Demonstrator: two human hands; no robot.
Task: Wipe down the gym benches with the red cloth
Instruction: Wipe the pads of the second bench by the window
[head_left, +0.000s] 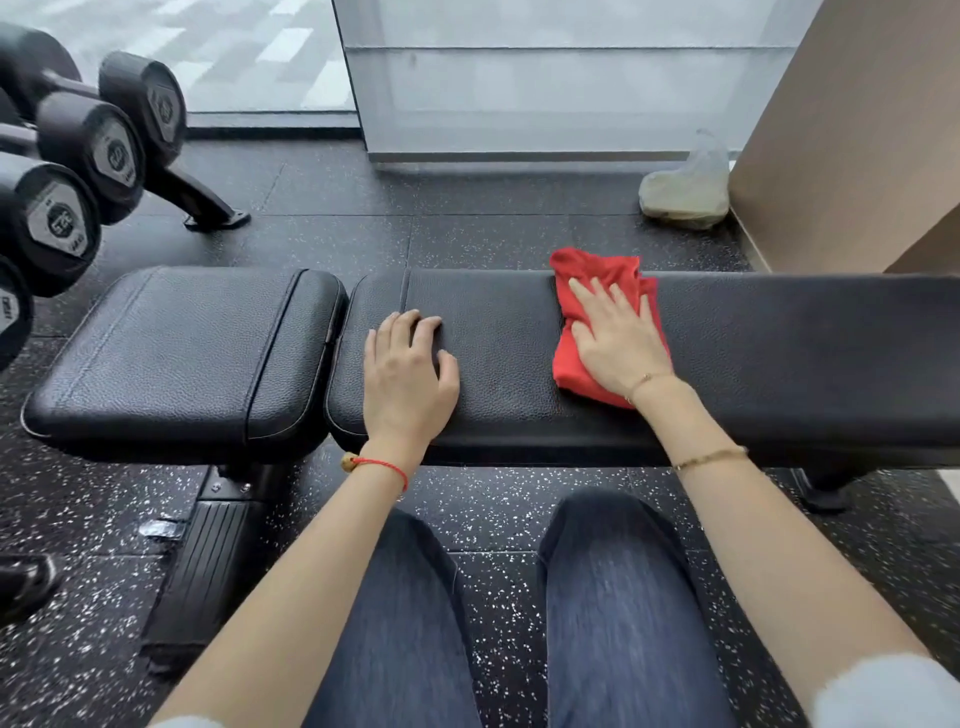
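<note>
Far left, a rack of black dumbbells (88, 150) hangs over the floor, its foot (208, 208) planted just beyond the bench's seat pad (176, 353). A narrow gap splits that seat pad from the long pad (779, 353) running off frame right. Below the seat pad, the bench's ribbed base (208, 561) sticks toward the person's knees (597, 597). Left hand (405, 374) rests on the long pad near the gap, fingers loosely curled, tips touching leather, holding nothing. Bare black leather lies between the hands. Right hand (613, 338) lies flat on the red cloth (597, 291), fingers spread and straight, pressing it onto the pad; the cloth spans most of the pad's width, far corner bunched over the back edge. Right of the cloth, a long open stretch of pad. Behind it, a plastic bag (685, 187) sits on the speckled floor (363, 228) against a brown wall (857, 130), glass panels (545, 78) further back.
</note>
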